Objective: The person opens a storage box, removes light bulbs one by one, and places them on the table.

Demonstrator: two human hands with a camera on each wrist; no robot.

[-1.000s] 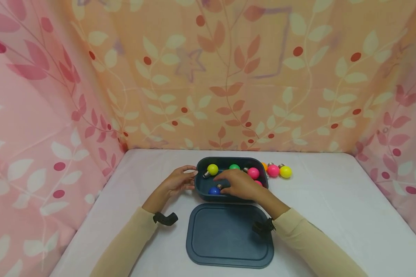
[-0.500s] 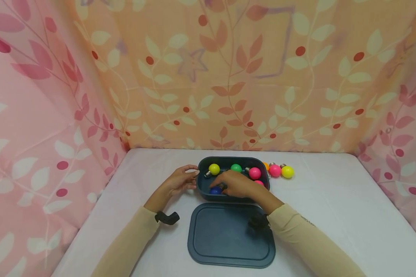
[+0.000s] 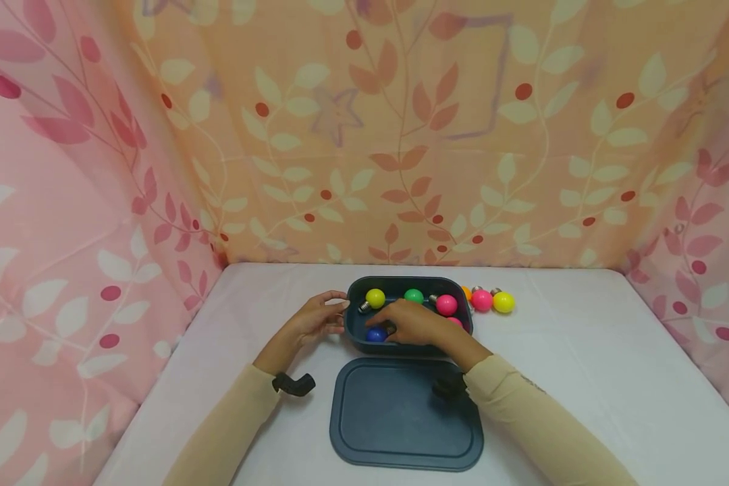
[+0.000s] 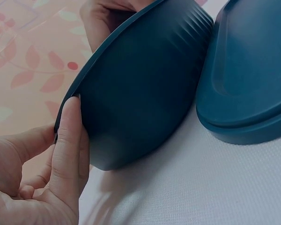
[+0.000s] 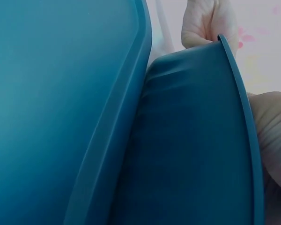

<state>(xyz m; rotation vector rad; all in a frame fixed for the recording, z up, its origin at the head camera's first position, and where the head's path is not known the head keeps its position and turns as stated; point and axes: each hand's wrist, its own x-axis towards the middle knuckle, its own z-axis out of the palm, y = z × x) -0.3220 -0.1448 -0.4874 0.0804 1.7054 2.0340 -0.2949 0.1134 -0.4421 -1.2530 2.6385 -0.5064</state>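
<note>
A dark blue plastic container (image 3: pixel 354 337) holds small coloured light bulbs. At its left end my left hand (image 3: pixel 314 317) pinches the rim, thumb at the edge and fingers against the outer wall in the left wrist view. Reaching inside, my right hand (image 3: pixel 410 322) has its thumb and index finger at the metal base of a blue bulb (image 3: pixel 376 335); the grip is partly hidden. Also in the container are a yellow bulb (image 3: pixel 374 298), a green bulb (image 3: pixel 414 296), a pink bulb (image 3: pixel 446 305) and a second pink one, half covered by the right wrist.
The container's flat lid (image 3: pixel 406 415) lies on the white table just in front. Beyond the container's right end sit a loose pink bulb (image 3: pixel 482 300), a yellow bulb (image 3: pixel 503 302) and a partly hidden orange bulb (image 3: pixel 466 291). Patterned curtains surround the table.
My right hand has lowered into the container, its fingers closing in on the blue bulb's base. The blue bulb has turned slightly. The left hand stays at the rim.
</note>
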